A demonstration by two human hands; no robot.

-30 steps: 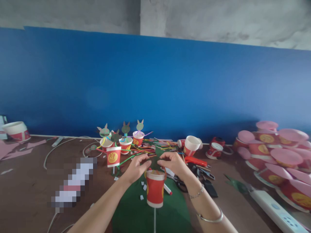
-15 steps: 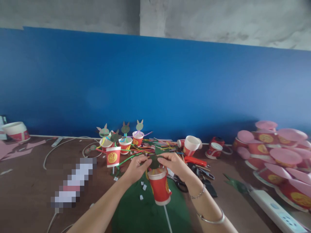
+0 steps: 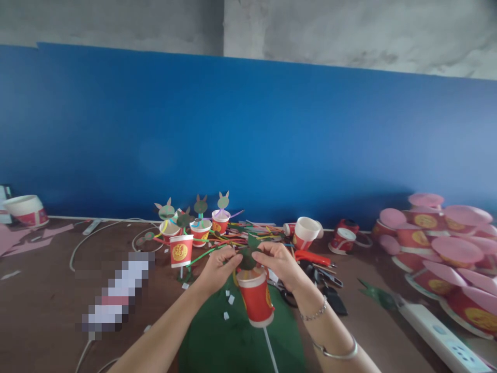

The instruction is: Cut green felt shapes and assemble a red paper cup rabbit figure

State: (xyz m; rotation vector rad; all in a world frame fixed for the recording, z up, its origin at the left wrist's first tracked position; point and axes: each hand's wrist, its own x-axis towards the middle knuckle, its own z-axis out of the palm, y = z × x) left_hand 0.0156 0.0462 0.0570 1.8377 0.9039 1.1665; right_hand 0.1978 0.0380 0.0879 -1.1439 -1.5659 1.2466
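Between my two hands is a dark green paper disc (image 3: 249,259), pinched at its left edge by my left hand (image 3: 222,269) and at its right edge by my right hand (image 3: 277,264). Just below the disc hangs a red paper cup (image 3: 256,300) with a white rim and gold print. A white stick (image 3: 271,348) comes out of the cup's bottom. Yellowish strips show at the cup's mouth, partly hidden by my fingers. Underneath lies a dark green sheet (image 3: 217,347) with small white paper bits (image 3: 231,299) on it.
Behind stand several cup figures with eared paper heads (image 3: 200,205) and a heap of coloured pipe cleaners (image 3: 236,235). White-red cups (image 3: 306,233), an orange-red tool (image 3: 312,257) and scissors (image 3: 287,296) lie right. Pink-topped cups (image 3: 456,251) pile up beyond a power strip (image 3: 438,331).
The hanging cup and its stick have swung very slightly to the right. Both hands keep their pinch on the green disc in nearly the same place.
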